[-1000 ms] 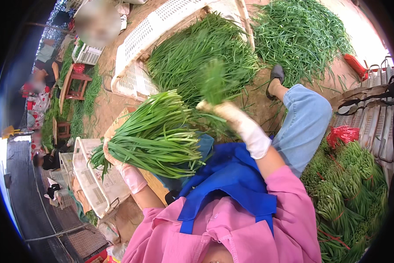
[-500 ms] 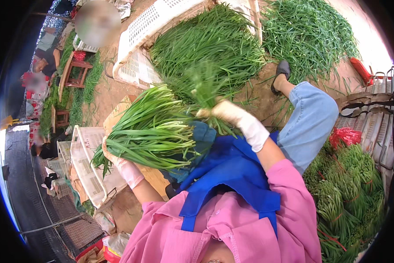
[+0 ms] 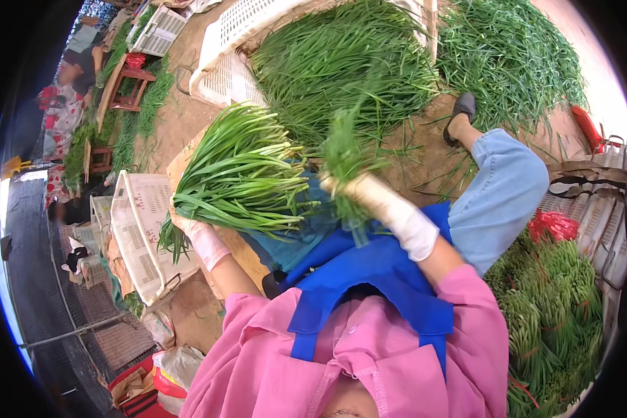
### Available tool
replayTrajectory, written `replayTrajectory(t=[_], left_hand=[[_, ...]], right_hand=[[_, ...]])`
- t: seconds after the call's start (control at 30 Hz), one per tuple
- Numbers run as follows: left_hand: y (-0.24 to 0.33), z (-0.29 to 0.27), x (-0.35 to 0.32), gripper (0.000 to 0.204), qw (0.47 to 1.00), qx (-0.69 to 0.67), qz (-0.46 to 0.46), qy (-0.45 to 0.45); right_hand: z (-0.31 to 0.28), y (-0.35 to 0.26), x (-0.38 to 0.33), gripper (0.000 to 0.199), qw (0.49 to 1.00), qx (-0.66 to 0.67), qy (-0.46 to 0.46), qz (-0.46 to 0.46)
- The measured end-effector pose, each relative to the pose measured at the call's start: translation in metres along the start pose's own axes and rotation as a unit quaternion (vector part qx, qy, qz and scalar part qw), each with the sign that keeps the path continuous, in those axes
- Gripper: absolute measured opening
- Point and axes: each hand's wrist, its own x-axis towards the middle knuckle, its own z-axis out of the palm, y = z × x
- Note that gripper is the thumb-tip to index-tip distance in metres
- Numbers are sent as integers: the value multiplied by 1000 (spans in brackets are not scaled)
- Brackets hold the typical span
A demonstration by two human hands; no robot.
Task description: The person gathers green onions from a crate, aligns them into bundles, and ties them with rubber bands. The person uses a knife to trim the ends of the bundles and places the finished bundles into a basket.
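Observation:
My left hand (image 3: 203, 239), in a pale pink glove, grips a thick bunch of long green chives (image 3: 240, 174) that lies across my lap, pale stalk ends pointing right. My right hand (image 3: 383, 202), in a white glove, is closed on a small tuft of chives (image 3: 342, 157), held upright just right of the big bunch. Below both are my blue apron (image 3: 369, 272) and pink sleeves.
A large heap of loose chives (image 3: 341, 63) lies ahead on the dirt, partly in a white plastic crate (image 3: 236, 35). Another white crate (image 3: 142, 233) stands at my left. Tied chive bundles (image 3: 550, 313) are stacked at my right. More chives (image 3: 515, 56) spread far right. A person sits far left.
My right hand has drawn the small tuft back toward me, closer to the big bunch's stalk ends. The left hand keeps the big bunch across my lap.

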Motion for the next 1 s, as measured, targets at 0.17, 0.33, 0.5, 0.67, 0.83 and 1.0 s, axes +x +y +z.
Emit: replayTrajectory(t=[0.17,0.33,0.5,0.67,0.83,1.0], left_hand=[[-3,8,0,50,1000,17,1,6],[-6,41,-19,33,974,187,71,108],[-1,-5,-10,29,994,87,41,54],[-19,46,-27,38,986,166,9,15],[-8,33,-32,41,988,152,5,15],[-10,44,-29,29,998,42,21,29]], right_hand=[[67,26,28,52,998,-49,-5,32],[24,9,32,26,999,39,-9,31],[-72,-100,4,22,693,-715,85,-24],[-272,-223,-34,49,216,-872,438,-17],[-113,-150,10,67,824,-550,116,-65],[29,-16,16,56,971,-23,-194,136]])
